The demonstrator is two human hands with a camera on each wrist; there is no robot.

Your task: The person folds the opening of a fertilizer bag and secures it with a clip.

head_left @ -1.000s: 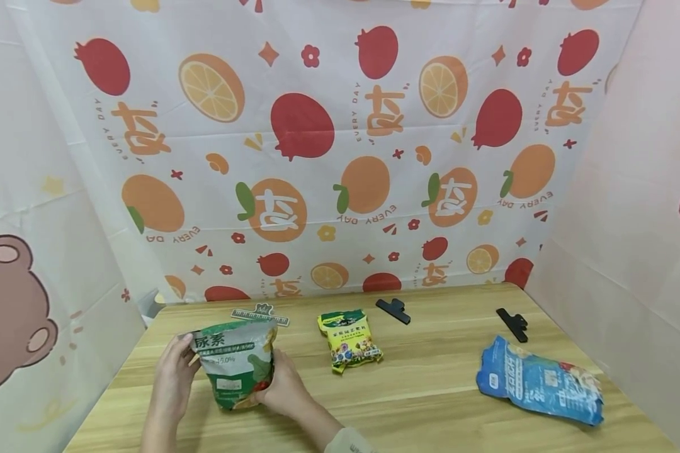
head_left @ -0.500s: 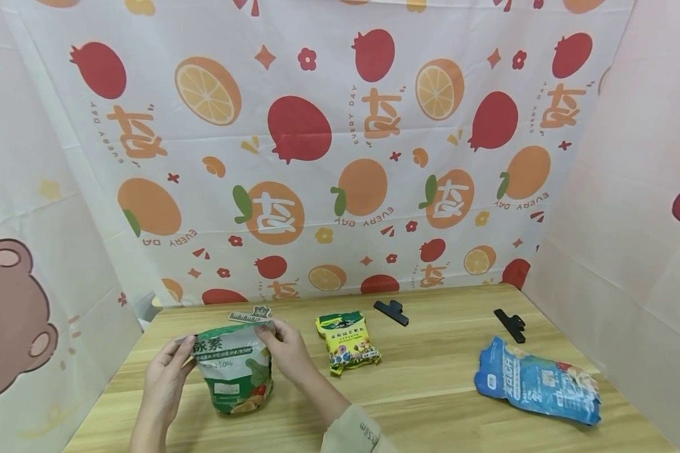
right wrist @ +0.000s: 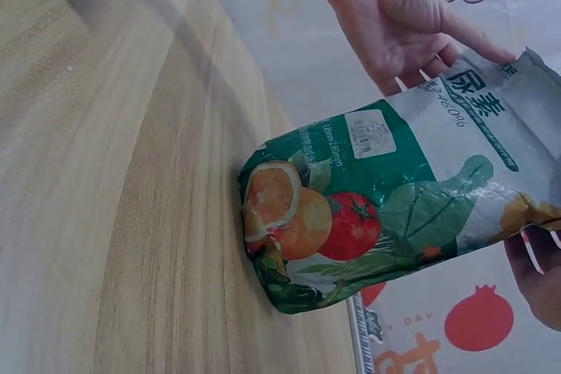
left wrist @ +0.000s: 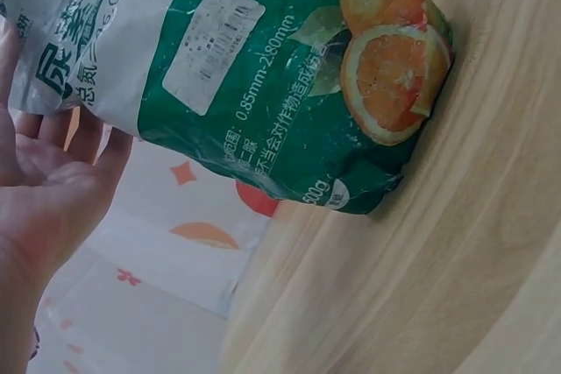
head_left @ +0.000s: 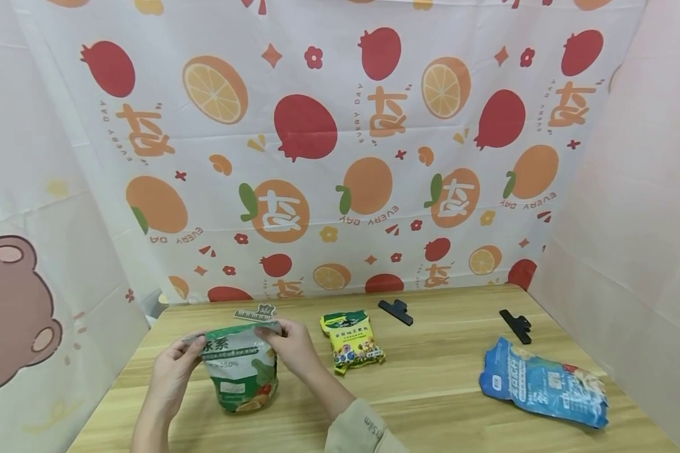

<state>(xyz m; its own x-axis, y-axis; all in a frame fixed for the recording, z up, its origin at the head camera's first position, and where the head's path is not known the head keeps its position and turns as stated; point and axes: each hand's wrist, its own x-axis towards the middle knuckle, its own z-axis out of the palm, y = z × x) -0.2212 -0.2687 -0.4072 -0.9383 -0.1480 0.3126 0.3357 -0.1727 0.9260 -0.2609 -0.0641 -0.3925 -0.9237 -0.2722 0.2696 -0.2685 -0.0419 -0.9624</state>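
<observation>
A green and white fertilizer bag [head_left: 239, 374] stands upright with its bottom on the wooden table, fruit and vegetables printed on its front. My left hand [head_left: 172, 371] pinches its upper left corner, thumb on the front and fingers behind. At the opposite top corner, my right hand [head_left: 296, 346] grips the edge between thumb and fingers. The left wrist view has the bag's label [left wrist: 213, 48] up close and the left hand [left wrist: 57, 186] at its top. In the right wrist view the bag [right wrist: 368, 208] spans between both hands, the right one partly cut off.
Behind the bag lies a piano-patterned clip [head_left: 255, 313]. A small yellow and green packet [head_left: 351, 343] is to its right. Two black clips, one nearer the middle [head_left: 395, 312] and one at right [head_left: 515, 326], lie toward the back. A blue bag [head_left: 544, 385] lies flat at right.
My right hand has risen from the bag's lower right side to its top right corner. The bag's top edge is now stretched out between both hands. The left hand stays at its corner.
</observation>
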